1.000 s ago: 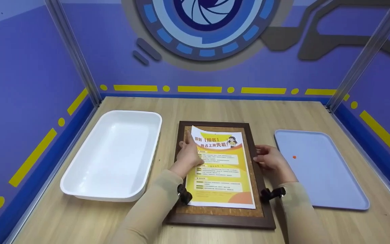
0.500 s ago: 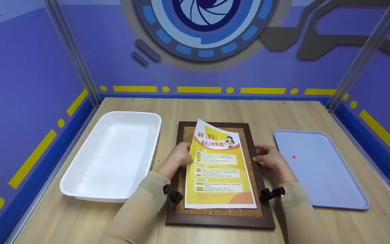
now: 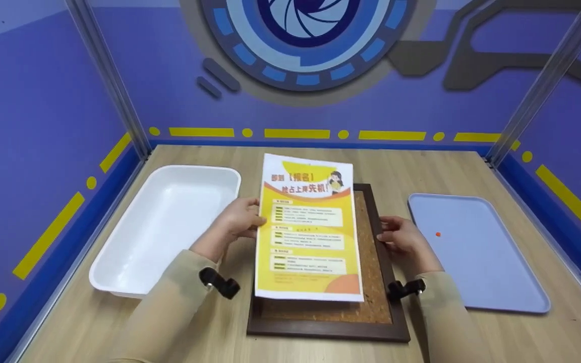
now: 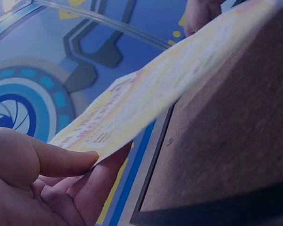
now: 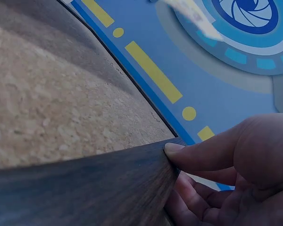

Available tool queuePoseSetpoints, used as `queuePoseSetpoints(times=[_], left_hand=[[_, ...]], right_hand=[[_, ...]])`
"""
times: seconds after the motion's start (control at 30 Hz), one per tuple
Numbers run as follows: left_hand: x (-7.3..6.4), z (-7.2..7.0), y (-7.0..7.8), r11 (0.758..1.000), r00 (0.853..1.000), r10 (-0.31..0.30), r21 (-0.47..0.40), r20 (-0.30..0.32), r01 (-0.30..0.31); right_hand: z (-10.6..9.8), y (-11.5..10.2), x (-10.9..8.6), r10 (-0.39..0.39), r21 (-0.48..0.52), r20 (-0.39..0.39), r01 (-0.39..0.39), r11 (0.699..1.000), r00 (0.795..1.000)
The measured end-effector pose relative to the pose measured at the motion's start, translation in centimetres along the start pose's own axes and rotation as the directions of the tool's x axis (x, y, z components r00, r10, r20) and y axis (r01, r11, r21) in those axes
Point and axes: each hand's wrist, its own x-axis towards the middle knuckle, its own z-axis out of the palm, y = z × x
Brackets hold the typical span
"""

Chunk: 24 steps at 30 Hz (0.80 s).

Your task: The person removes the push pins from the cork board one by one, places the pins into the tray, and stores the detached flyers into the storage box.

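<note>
A yellow and white printed flyer (image 3: 308,237) is raised above a cork board (image 3: 373,262) with a dark brown wooden frame. My left hand (image 3: 237,222) pinches the flyer's left edge between thumb and fingers, as the left wrist view shows at the flyer (image 4: 118,117). On the board's right side my right hand (image 3: 404,239) grips the frame; in the right wrist view its thumb lies on top of the brown frame (image 5: 108,179) with the fingers curled below. The flyer hides the board's upper left part.
At left stands a white plastic tray (image 3: 169,227), partly behind the left arm. A pale blue flat tray (image 3: 482,252) with a small orange speck (image 3: 438,234) lies at right. Purple walls enclose the wooden table (image 3: 321,156) at the back and both sides.
My left hand moved from over the flyer to its left edge, then lifted it off the cork and shifted it left. My right hand stays on the frame.
</note>
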Motion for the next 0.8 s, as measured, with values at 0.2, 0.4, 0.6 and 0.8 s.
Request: queuePoseSetpoints(times=[0.2, 0.4, 0.6, 0.8], left_hand=[[-0.8, -4.2, -0.5, 0.999, 1.0, 0.004, -0.038, -0.015, -0.004], [-1.6, -9.0, -1.4, 0.998, 0.998, -0.048, -0.053, -0.047, 0.046], [-2.1, -13.7, -3.5, 0.991, 0.995, -0.091, -0.098, -0.035, 0.087], [-2.1, -17.0, -5.3, 0.981, 0.978, -0.193, -0.019, -0.072, 0.192]], right_hand=[[-0.2, 0.0, -0.2, -0.011, -0.036, 0.015, 0.012, 0.999, 1.0], [-0.3, 0.1, -0.2, -0.013, -0.032, 0.009, 0.014, 0.999, 1.0], [-0.2, 0.3, -0.2, -0.066, -0.031, 0.008, 0.066, 0.997, 0.998], [-0.3, 0.1, -0.2, -0.007, -0.027, -0.003, 0.007, 1.0, 1.0]])
